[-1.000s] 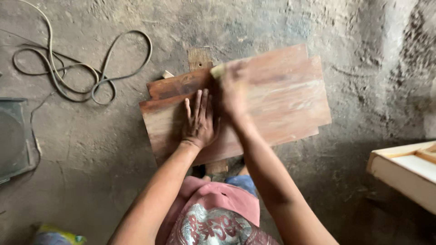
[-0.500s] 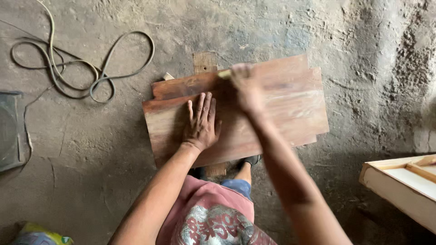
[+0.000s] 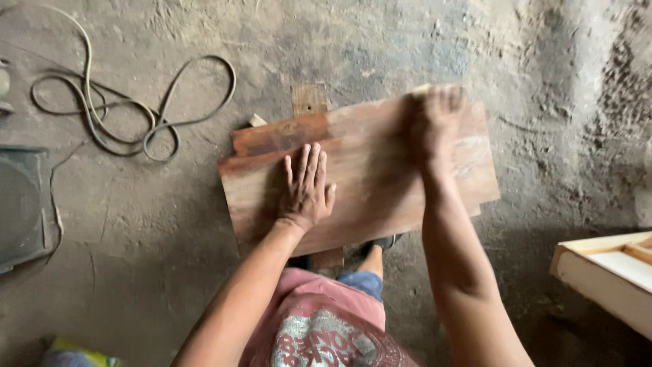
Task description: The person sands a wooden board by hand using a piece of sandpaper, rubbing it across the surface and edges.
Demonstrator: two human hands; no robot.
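A reddish-brown wooden board (image 3: 380, 197) lies flat on the dirt floor, on top of other boards and a narrow strip of wood (image 3: 309, 98). My left hand (image 3: 307, 187) presses flat on the board's left part, fingers spread. My right hand (image 3: 438, 126) is blurred at the board's far right edge, closed on a small pale pad or block (image 3: 421, 89) that rubs the wood. My knees and a sandal (image 3: 384, 242) show below the board's near edge.
A looped grey cable (image 3: 129, 115) lies on the floor at the upper left. A dark flat object (image 3: 24, 204) sits at the left edge. A pale wooden frame (image 3: 604, 272) stands at the lower right. A yellow bag (image 3: 75, 353) is at the bottom left.
My right hand has slid rightward along the board's far edge with the pale pad. My left hand has stayed pressed on the board.
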